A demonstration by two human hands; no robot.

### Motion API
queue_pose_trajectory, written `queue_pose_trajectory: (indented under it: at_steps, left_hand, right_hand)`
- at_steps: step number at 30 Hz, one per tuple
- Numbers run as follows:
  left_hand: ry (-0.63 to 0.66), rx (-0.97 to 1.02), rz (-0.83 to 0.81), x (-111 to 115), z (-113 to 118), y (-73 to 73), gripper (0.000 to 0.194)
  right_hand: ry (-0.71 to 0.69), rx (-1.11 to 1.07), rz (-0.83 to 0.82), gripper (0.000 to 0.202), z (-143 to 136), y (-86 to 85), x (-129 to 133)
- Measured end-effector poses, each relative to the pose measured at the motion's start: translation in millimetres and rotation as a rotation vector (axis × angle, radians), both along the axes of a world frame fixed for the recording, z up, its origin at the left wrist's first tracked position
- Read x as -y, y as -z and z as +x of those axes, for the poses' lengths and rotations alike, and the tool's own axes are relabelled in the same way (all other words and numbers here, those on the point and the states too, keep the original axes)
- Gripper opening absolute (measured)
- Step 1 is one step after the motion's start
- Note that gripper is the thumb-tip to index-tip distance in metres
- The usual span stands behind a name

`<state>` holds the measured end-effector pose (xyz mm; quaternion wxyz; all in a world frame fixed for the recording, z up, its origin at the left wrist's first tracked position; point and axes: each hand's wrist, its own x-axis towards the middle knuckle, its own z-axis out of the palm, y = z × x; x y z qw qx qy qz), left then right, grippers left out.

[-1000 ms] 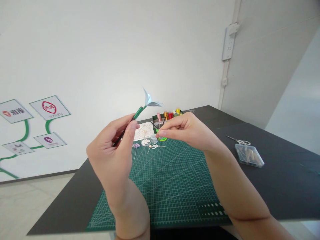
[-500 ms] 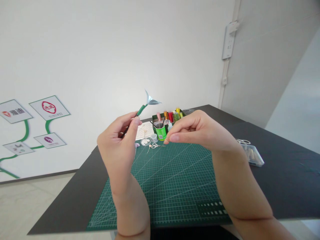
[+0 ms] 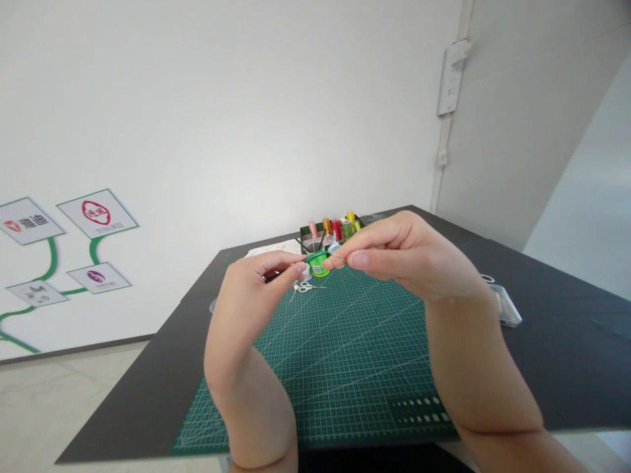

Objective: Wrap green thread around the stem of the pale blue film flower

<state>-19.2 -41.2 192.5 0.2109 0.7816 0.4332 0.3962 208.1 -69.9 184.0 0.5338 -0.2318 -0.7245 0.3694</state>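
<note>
Green-tipped stick (image 3: 315, 257) | left fingers (image 3: 286, 280) gripping | wall cards (image 3: 97, 211): "TONGWEI", "雅迪"

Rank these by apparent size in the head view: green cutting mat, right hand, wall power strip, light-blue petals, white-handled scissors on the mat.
1. Green cutting mat
2. Right hand
3. Wall power strip
Smallest, unranked: light-blue petals and white-handled scissors; too close to call, with the petals partly hidden.
</note>
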Motion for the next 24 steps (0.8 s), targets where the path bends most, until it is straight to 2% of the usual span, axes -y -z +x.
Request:
queue_pose_trajectory:
  at_steps: [4,6,11,16,24]
  left_hand:
    - [0.011,-0.012,-0.007,2,-1,0.0,0.017]
    - [0.062,-0.044,-0.005,2,-1,1.2,0.016]
    - [0.209,-0.156,0.012,3,2,5.1,0.015]
    - [0.233,-0.227,0.053,8,4,7.8,0.014]
    - [0.218,-0.261,0.134,13,4,6.6,0.016]
  right_hand:
    - [-0.023,-0.07,-0.055,0.014,-1,2.1,-2]
    - [-0.012,-0.065,-0.056,0.015,-2,2.6,-2]
    - [0.137,0.031,0.051,0.015,-3,1.3,-1]
    - [0.246,0.068,0.103,0.017,-4,0.9,-3]
    - [0.251,0.018,0.044,0.016,-4,3.3,-11]
